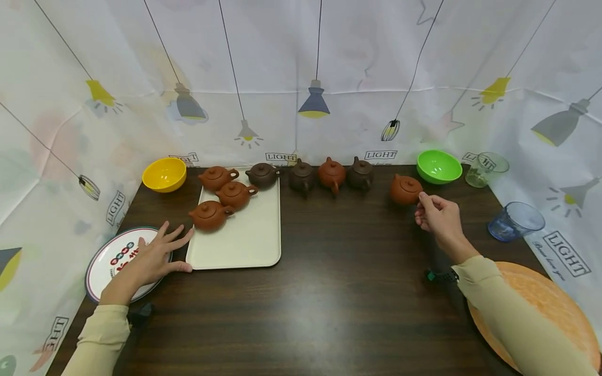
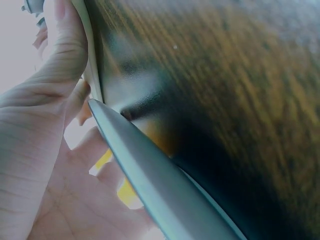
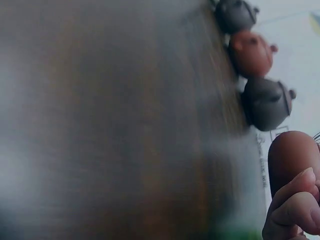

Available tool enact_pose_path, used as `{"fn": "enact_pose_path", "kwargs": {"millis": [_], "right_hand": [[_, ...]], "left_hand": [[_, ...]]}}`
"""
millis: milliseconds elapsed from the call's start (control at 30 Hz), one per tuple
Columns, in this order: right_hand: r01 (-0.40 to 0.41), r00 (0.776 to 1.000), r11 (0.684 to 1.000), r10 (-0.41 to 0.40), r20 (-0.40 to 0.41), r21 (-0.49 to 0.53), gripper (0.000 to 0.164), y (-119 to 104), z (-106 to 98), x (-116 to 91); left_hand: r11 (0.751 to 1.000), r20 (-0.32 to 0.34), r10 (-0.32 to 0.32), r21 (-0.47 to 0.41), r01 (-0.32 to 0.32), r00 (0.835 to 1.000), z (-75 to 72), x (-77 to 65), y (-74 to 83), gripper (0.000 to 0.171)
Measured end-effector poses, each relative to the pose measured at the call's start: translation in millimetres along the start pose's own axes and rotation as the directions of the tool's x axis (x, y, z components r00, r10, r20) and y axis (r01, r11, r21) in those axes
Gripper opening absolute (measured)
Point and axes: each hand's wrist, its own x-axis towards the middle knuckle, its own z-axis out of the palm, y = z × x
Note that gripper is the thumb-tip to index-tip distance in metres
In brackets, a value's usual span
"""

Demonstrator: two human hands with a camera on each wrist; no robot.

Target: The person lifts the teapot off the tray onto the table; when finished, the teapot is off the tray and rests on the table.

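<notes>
In the head view my right hand (image 1: 439,219) pinches a reddish-brown teapot (image 1: 405,189) by its near right side, in front of the green bowl. The same teapot's (image 3: 292,157) rounded body shows above the fingers in the right wrist view. My left hand (image 1: 157,256) spreads its fingers at the left edge of a cream tray (image 1: 249,243), thumb at the near corner, over a white plate (image 1: 105,258). On the tray stand three reddish-brown teapots, one of them nearest that hand (image 1: 209,216), and a dark brown teapot (image 1: 262,176).
Right of the tray, two dark teapots (image 1: 302,176) flank a reddish-brown teapot (image 1: 331,174). A yellow bowl (image 1: 164,175) stands back left. Toward the right are a green bowl (image 1: 439,168), a clear glass (image 1: 479,175), a blue glass (image 1: 512,222) and a round orange board (image 1: 555,303).
</notes>
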Motion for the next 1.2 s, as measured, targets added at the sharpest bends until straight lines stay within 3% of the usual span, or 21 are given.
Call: {"fn": "enact_pose_path", "kwargs": {"millis": [200, 400, 633, 867, 1033, 1200], "right_hand": [[-0.018, 0.999, 0.996, 0.015, -0.037, -0.092, 0.054, -4.6, 21.5, 40.8], [-0.083, 0.995, 0.988, 0.074, -0.069, -0.132, 0.058, -4.8, 41.7, 58.2], [-0.086, 0.995, 0.985, 0.077, -0.066, -0.148, 0.058, -8.4, 45.2, 59.7], [-0.115, 0.989, 0.993, 0.111, -0.103, -0.035, 0.045, -4.2, 48.4, 56.8], [-0.116, 0.973, 0.987, 0.136, -0.189, 0.113, 0.046, 1.8, 59.0, 40.0], [-0.117, 0.986, 0.977, 0.135, -0.093, 0.181, 0.045, -1.9, 85.3, 11.0]], "left_hand": [[1.0, 0.0, 0.003, 0.007, -0.003, 1.0, 2.5, -0.4, -1.7, 0.101], [1.0, -0.002, 0.002, 0.006, -0.002, 1.0, 7.7, -0.4, -2.2, 0.101], [1.0, -0.001, -0.001, 0.005, 0.001, 1.0, 2.2, -0.3, -0.1, 0.1], [1.0, 0.003, -0.005, -0.007, 0.005, 1.0, 6.3, -2.3, -2.5, 0.1], [1.0, -0.001, 0.002, 0.01, -0.002, 1.0, 6.5, -1.8, -3.5, 0.1], [1.0, -0.01, 0.01, 0.023, -0.009, 1.0, 1.9, 1.3, -1.9, 0.1]]}}
